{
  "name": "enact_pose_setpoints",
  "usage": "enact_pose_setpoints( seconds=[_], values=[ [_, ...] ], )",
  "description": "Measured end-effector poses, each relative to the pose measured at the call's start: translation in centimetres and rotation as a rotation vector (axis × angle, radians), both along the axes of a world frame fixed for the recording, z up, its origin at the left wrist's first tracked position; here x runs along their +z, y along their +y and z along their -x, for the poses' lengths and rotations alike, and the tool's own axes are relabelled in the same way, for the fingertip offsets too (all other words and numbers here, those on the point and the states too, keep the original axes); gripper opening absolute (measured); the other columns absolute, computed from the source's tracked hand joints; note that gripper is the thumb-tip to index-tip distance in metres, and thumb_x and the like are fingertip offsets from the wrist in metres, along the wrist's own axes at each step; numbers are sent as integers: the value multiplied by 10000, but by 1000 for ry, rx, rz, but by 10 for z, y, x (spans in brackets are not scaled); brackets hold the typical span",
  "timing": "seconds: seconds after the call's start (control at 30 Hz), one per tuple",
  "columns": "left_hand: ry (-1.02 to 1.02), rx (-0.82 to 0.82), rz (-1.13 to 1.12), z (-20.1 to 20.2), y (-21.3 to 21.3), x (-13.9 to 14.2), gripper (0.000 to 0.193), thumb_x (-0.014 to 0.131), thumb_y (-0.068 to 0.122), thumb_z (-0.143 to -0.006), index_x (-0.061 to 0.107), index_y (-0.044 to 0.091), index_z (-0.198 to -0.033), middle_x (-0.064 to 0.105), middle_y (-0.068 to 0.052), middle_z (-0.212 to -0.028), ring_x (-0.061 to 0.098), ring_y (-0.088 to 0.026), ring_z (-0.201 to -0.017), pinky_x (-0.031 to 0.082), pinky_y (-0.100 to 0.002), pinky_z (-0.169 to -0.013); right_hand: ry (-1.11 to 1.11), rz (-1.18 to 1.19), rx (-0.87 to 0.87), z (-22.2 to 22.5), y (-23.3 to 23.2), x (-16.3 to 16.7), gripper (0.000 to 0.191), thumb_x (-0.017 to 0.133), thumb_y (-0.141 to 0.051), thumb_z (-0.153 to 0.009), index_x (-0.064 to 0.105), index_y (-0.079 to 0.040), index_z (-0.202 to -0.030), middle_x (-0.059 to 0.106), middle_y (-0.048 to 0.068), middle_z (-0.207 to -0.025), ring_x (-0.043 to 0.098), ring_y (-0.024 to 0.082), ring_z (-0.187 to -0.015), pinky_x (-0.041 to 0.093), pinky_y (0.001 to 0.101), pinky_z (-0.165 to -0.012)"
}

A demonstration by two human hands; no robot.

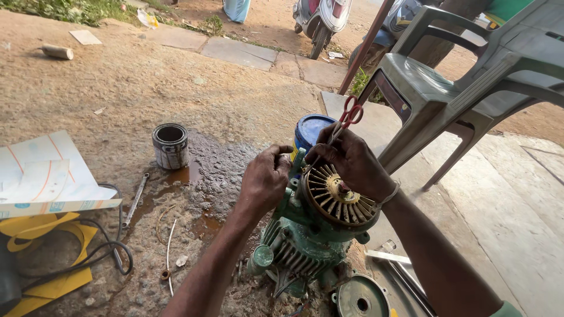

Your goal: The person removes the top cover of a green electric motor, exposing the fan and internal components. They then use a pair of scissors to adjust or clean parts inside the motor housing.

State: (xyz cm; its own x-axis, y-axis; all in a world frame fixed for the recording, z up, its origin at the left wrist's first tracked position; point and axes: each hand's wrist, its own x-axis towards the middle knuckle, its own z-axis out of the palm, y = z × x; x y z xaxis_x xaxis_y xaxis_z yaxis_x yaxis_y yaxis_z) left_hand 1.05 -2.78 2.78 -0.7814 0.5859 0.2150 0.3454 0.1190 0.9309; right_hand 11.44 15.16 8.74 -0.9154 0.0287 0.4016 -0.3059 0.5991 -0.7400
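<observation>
Outdoors, my right hand (352, 161) grips red-handled pliers (346, 120) against the green pump motor (311, 229) my left hand (264, 179) clasps; a slip, I judge, could bend the fan's (341, 196) fins.

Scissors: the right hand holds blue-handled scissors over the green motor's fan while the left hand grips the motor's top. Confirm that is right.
One detail is wrong: the handles are red, not blue. In the head view, the right hand holds red-handled scissors over the fan of the green motor, while the left hand grips the motor's top. The blue thing behind is a tub.
</observation>
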Motion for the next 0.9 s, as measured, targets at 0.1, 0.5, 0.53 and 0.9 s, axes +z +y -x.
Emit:
enact_pose_setpoints(
  seconds=[0.1, 0.5, 0.53, 0.9],
  values=[
    [-21, -104, -38, 1, 9, 0, 308, 590, 202, -999, 702, 68, -1253, 790, -130, -1057, 770, -208, -862, 631, -364, -731, 88, -162, -59, 1, 14, 1, 172, 613, -154, -1048, 543, -28, -1142, 709, 75, -991, 739, 143, -987, 608, 313, -874],
    [23, 1, 371, 14, 27, 9, 237, 594, 264, -1039, 716, 126, -1187, 750, -74, -921, 623, -190, -681, 560, -373, -593, -127, -175, -476, -94, 96, -30, 186, 623, -199, -1018, 568, -25, -1057, 747, 97, -883, 761, 156, -856, 630, 330, -765],
    [53, 93, 522, 21, 24, 7, 260, 553, 310, -1101, 682, 157, -1269, 727, -98, -881, 551, -257, -669, 504, -431, -562, -46, -130, -461, -99, 100, -29, 191, 606, -194, -1023, 548, -19, -1071, 741, 95, -902, 759, 150, -878, 638, 323, -780],
    [383, 70, 340, 4, 55, 8, 249, 618, 178, -1023, 678, 169, -1265, 685, -35, -1146, 659, -212, -873, 585, -357, -731, 281, 87, -229, -66, 73, -16, 176, 584, -142, -1055, 534, 6, -1138, 726, 91, -1007, 748, 147, -1005, 636, 302, -874]
  ],
)
